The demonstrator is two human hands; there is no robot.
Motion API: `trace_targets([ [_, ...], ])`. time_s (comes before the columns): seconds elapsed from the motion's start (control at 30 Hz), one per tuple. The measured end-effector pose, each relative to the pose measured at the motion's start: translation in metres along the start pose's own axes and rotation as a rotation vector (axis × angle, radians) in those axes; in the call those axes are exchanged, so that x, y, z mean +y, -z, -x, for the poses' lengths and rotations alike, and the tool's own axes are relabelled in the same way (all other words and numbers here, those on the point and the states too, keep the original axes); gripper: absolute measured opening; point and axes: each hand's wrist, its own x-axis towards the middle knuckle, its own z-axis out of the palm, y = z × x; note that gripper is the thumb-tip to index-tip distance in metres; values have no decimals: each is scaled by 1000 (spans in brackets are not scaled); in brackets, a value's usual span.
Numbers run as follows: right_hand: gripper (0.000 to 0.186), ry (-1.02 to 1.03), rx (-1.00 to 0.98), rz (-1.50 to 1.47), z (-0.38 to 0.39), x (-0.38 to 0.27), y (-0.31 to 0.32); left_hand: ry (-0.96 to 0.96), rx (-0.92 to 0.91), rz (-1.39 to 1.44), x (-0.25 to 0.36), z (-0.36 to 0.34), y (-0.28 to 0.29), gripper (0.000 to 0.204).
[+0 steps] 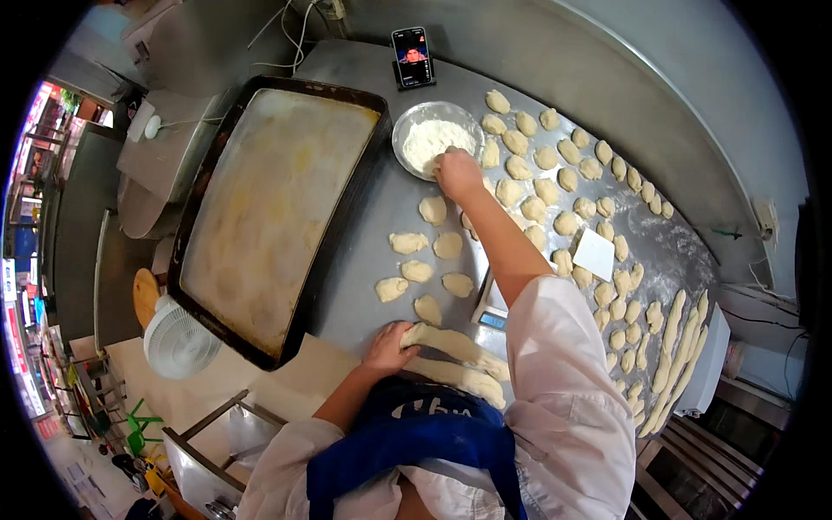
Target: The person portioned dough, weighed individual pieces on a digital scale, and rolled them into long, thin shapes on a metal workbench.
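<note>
A: Specify the desk.
B: Metal, with a metal wall behind.

A: State of the left fingers?
B: Grasping the left end of the upper dough strip. The lower dough strip lies just nearer the body.

A: Right fingers?
B: At the near edge of the flour inside the metal bowl; whether clenched on any, cannot be determined.

A: Surroundings?
B: Dough pieces lie beyond the left fingers; the baking tray sits left of both hands' fingers; the phone stands beyond the right fingers.

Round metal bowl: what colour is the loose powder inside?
The loose powder is white, best seen in the head view.
</note>
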Motion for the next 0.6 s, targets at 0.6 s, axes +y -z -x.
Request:
trace_targets([
  [0.6,17,-214,-328,-1041,222,-60,-2,-110,79,197,40,11,3,34],
])
